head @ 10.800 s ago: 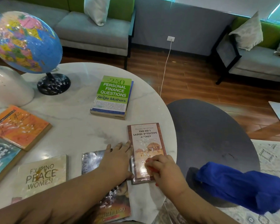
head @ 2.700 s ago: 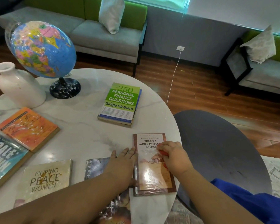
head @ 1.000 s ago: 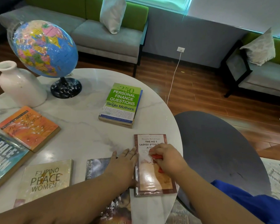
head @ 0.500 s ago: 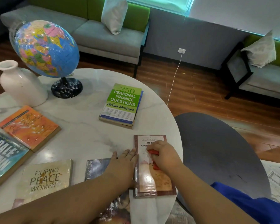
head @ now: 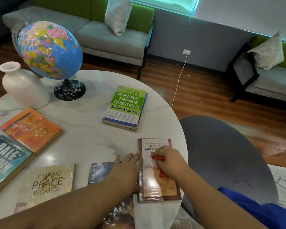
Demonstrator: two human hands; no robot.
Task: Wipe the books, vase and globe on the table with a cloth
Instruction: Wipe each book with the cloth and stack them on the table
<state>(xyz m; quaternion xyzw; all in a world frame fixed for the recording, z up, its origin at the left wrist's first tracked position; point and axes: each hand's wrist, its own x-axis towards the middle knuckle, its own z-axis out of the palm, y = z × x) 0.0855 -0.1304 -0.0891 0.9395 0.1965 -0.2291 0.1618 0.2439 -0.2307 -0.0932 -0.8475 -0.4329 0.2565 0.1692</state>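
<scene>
Round marble table (head: 89, 138), sofas (head: 106, 37) behind. Step judged: wiping detective paperback (head: 160, 185) near right rim; best done bracing spine side, sweeping red cloth (head: 157, 157) edge to edge in overlapping strokes, lightly enough not to push it off. Flat left hand (head: 127, 171), fingers straight, touching paperback's left edge; right hand (head: 169, 162) curled round cloth on upper cover; globe (head: 49, 50), vase (head: 23, 90) well apart, far left.

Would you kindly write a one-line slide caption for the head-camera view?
Right hand presses a red cloth on a paperback, left hand flat beside it, on a table with globe and vase.
</scene>
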